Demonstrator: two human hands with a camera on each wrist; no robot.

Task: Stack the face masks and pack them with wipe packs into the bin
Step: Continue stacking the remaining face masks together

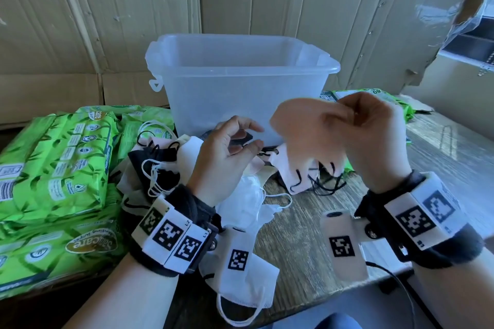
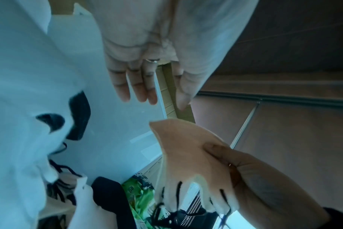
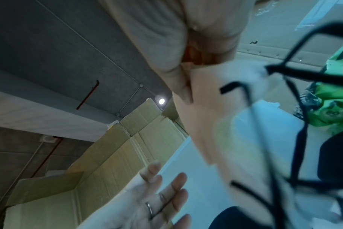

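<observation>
My right hand (image 1: 355,117) pinches a small stack of face masks (image 1: 302,139), a peach one on top and white ones under it, their black ear loops (image 1: 324,181) dangling. The stack hangs just in front of the clear plastic bin (image 1: 240,83). In the right wrist view the thumb presses the peach mask (image 3: 202,111). My left hand (image 1: 235,139) hovers palm up with relaxed fingers over the loose pile of white and black masks (image 1: 165,165), holding nothing. In the left wrist view its fingers (image 2: 135,86) are straight and the held masks (image 2: 186,155) show beside them.
Green wipe packs (image 1: 56,157) are stacked at the left on the wooden table (image 1: 307,211); another wipe pack (image 1: 374,96) lies behind my right hand. More white masks (image 1: 246,267) lie by my left wrist. Cardboard sheets (image 1: 107,21) line the back.
</observation>
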